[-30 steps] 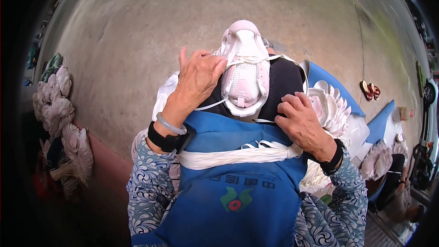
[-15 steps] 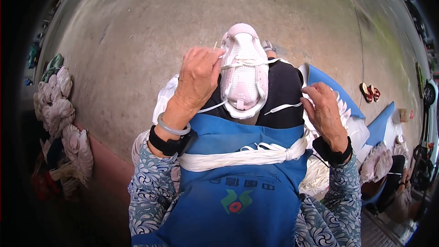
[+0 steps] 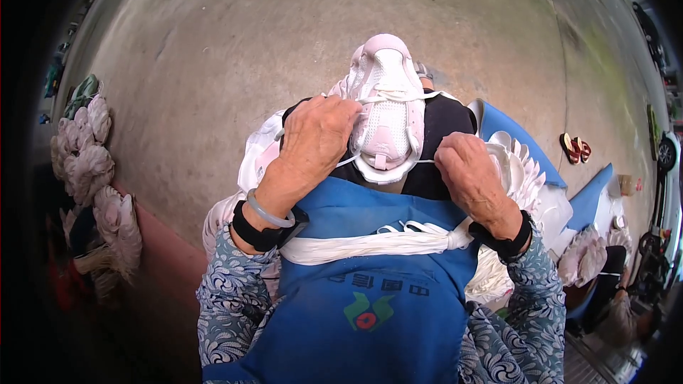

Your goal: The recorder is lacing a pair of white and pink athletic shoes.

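Observation:
A pink and white sneaker (image 3: 388,124) rests between my knees, its toe pointing away from me. A white shoelace (image 3: 393,95) crosses its middle, and loose lengths run out low on both sides. At the shoe's left edge, my left hand (image 3: 318,135) is closed in a pinch on the lace; the fingertips are partly hidden. My right hand (image 3: 473,178) is closed on the lace end right of the heel. A tied bundle of white laces (image 3: 377,247) lies across my blue apron (image 3: 370,291).
Piles of pale shoes (image 3: 89,163) stand at the left beside a reddish strip (image 3: 167,249). Near my right arm are more white shoe pieces (image 3: 523,171) and a blue sheet (image 3: 516,139). A pair of sandals (image 3: 575,148) lies on the concrete floor (image 3: 284,28) farther right.
My right hand has moved left and down toward the shoe and closed on the lace end. My left hand has shifted slightly right and lower. The shoe has moved a little right.

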### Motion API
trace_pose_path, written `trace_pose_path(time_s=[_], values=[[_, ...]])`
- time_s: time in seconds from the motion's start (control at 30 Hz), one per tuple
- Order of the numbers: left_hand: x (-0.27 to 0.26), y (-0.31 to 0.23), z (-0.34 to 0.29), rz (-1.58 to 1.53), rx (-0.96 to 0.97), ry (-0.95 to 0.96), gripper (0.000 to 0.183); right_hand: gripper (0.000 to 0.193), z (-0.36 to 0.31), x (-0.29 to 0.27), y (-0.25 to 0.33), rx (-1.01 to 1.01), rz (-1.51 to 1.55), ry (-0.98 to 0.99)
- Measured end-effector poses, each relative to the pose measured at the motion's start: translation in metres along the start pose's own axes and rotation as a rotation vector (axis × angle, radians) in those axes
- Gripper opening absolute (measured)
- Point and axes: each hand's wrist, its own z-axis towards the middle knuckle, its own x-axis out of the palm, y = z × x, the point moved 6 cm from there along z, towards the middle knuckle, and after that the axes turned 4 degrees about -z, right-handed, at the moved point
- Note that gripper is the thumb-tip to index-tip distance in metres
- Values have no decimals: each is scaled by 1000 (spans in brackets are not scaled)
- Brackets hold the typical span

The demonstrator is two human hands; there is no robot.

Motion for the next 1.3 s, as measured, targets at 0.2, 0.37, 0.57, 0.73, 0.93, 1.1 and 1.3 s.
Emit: trace_pose_path(time_s=[0.2,0.37,0.57,0.73,0.93,1.1,1.3], values=[[11,6,9,147,-27,17,10,12,33,-1,-48,598,683,-63],[20,16,10,117,6,5,12,10,47,10,-45,307,309,-58],[25,22,12,84,-94,87,16,10,57,15,-52,407,368,-86],[23,18,21,52,-98,85,17,12,66,16,-60,373,378,-92],[20,18,22,104,-94,130,16,12,71,13,-55,335,384,-21],[14,13,28,183,-79,211,16,12,74,17,-58,335,403,5],[24,20,25,148,-92,192,16,8,85,14,-48,231,243,58]])
